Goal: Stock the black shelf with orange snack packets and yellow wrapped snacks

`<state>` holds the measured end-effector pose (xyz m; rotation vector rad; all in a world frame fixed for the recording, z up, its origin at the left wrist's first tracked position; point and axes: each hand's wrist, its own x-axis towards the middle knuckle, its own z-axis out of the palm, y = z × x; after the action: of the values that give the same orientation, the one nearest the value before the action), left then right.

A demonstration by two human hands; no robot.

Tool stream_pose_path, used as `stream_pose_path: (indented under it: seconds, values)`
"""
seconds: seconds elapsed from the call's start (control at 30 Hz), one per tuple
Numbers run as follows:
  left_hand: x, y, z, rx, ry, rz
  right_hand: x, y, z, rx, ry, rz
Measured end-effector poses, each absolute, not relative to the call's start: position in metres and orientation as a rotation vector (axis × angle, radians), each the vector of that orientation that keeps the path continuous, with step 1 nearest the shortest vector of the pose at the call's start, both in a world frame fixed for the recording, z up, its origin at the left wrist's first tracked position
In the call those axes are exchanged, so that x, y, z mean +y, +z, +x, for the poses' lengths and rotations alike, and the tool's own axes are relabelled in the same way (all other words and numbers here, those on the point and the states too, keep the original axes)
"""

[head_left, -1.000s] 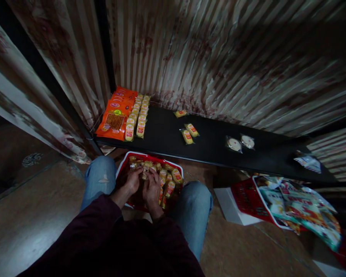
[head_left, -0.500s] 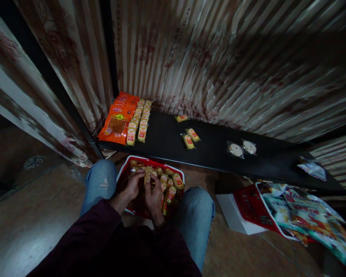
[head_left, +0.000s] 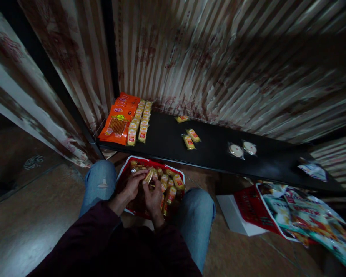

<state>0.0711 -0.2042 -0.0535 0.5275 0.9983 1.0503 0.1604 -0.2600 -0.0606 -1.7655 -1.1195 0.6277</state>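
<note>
Between my knees stands a red basket [head_left: 181, 174] with a white rim, holding several small yellow wrapped snack cakes [head_left: 171, 194]. Over its left half, my left hand [head_left: 134, 184] and my right hand [head_left: 153, 195] are closed together on one wrapped snack cake [head_left: 150, 175], which is tilted between their fingertips. The cake's printed side is not clearly visible. Beyond the basket, two neat rows of the same cakes [head_left: 143, 125] stand on the black shelf [head_left: 161, 132]. Three more cakes [head_left: 188, 141] lie loose near the shelf's middle.
Orange snack bags [head_left: 115, 123] overlap at the shelf's left end. Two round white wrapped items [head_left: 235, 150] and a blue-white packet [head_left: 313, 169] lie farther right. Below stands a second red basket [head_left: 249, 206] with large bags, against a white box [head_left: 233, 215]. Striped curtains [head_left: 190, 57] hang behind.
The snack cake in my hands has turned from nearly upright to a slant. My fingers have shifted slightly around it; both hands remain over the basket.
</note>
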Motion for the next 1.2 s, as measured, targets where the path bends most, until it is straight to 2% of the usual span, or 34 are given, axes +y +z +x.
stream_pose_path:
  seconds: [0.33, 0.7, 1.2]
  values:
    - [-0.204, -0.052, 0.069, 0.964, 1.081, 0.492, -0.257, -0.060, 0.159, -1.018, 0.844, -1.643]
    - [-0.204, -0.047, 0.070, 0.946, 1.106, 0.486, -0.252, -0.057, 0.164, -1.087, 0.753, -1.701]
    - [-0.187, -0.029, 0.069, 1.248, 1.349, 1.046, -0.213, -0.027, 0.158, -1.237, 0.687, -1.625]
